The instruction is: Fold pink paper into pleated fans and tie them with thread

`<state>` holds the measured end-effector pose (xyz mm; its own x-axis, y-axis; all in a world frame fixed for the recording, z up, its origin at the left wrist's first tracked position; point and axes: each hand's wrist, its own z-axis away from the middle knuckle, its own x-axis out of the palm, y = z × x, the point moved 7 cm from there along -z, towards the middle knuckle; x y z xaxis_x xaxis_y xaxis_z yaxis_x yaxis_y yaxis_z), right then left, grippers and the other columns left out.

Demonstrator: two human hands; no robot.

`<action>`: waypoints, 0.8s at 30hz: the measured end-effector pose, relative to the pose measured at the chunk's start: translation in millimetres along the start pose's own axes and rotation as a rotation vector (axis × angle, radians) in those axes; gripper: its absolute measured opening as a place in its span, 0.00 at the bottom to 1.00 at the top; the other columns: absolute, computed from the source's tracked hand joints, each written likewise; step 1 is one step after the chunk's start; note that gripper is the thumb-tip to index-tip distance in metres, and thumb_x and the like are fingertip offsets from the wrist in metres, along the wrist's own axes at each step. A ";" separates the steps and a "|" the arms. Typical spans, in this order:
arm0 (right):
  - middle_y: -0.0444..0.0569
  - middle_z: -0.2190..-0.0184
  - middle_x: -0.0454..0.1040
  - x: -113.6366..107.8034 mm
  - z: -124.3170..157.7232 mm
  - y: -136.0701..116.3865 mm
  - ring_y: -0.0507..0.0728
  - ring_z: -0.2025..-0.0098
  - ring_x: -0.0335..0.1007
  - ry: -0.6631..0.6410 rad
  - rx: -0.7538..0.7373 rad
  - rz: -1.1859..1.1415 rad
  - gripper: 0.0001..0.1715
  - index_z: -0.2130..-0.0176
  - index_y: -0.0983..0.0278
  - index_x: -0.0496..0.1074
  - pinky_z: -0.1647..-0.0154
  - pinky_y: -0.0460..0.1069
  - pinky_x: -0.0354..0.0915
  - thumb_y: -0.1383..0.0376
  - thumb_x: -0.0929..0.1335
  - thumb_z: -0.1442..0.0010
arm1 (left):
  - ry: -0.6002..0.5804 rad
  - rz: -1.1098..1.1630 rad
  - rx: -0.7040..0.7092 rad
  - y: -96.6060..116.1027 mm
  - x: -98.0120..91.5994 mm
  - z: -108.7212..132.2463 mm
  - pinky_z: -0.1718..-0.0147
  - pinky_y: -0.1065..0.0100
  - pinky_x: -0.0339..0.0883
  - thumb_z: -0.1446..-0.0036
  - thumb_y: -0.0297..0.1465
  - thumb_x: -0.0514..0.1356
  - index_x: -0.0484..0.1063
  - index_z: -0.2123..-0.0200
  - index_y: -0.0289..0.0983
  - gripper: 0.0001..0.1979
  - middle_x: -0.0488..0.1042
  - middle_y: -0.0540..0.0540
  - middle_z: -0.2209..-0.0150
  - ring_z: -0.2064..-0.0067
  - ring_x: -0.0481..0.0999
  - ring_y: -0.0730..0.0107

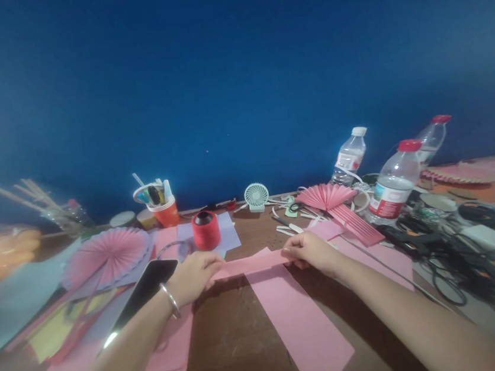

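Centrally, left hand and right hand pinched a strip across a sheet; cup stood near bench's far edge.

Your paper strip looks matt and smooth, as does the long paper sheet. Your bracelet is shiny, polished metal. The phone has a glossy, glass-like face. You have 3 bottles of clear, shiny plastic, a matt, ridged paper fan, and a table like dull wood.
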<state>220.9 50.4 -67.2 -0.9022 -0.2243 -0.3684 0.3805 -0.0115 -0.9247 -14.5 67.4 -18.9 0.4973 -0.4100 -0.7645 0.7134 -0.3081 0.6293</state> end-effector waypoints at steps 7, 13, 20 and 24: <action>0.40 0.87 0.64 -7.4 2.6 -3.1 0.47 0.84 0.55 -0.079 -0.058 -0.004 0.13 0.68 0.69 0.72 0.79 0.43 0.52 0.61 0.63 0.46 | -0.164 0.101 -0.002 -0.1 5.8 3.5 0.77 0.74 0.58 0.46 0.35 0.47 0.70 0.67 0.37 0.14 0.65 0.53 0.82 0.79 0.66 0.74; 0.45 0.82 0.71 -9.0 2.5 1.5 0.50 0.78 0.64 -0.166 -0.052 -0.112 0.19 0.56 0.70 0.68 0.75 0.45 0.58 0.63 0.63 0.46 | -0.273 0.206 -0.113 -5.2 20.4 9.4 0.78 0.73 0.62 0.49 0.31 0.46 0.67 0.62 0.37 0.13 0.71 0.51 0.77 0.78 0.70 0.72; 0.40 0.84 0.67 13.7 11.6 -17.5 0.48 0.81 0.61 -0.065 -0.075 -0.233 0.12 0.63 0.67 0.68 0.78 0.44 0.55 0.64 0.66 0.48 | -0.194 0.011 0.032 23.4 29.0 13.7 0.73 0.70 0.60 0.51 0.34 0.52 0.62 0.80 0.37 0.09 0.66 0.52 0.78 0.73 0.69 0.70; 0.43 0.78 0.68 31.8 21.6 -42.4 0.49 0.77 0.63 0.025 -0.216 -0.661 0.16 0.62 0.65 0.67 0.74 0.46 0.58 0.61 0.69 0.50 | -0.448 0.553 -0.065 42.8 58.6 27.8 0.79 0.70 0.61 0.48 0.34 0.51 0.60 0.65 0.38 0.07 0.70 0.51 0.75 0.78 0.70 0.72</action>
<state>180.5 22.7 -37.6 -0.9361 -0.2142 0.2790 -0.2970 0.0567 -0.9532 31.4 6.3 -32.9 0.5538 -0.8093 -0.1960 0.4500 0.0928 0.8882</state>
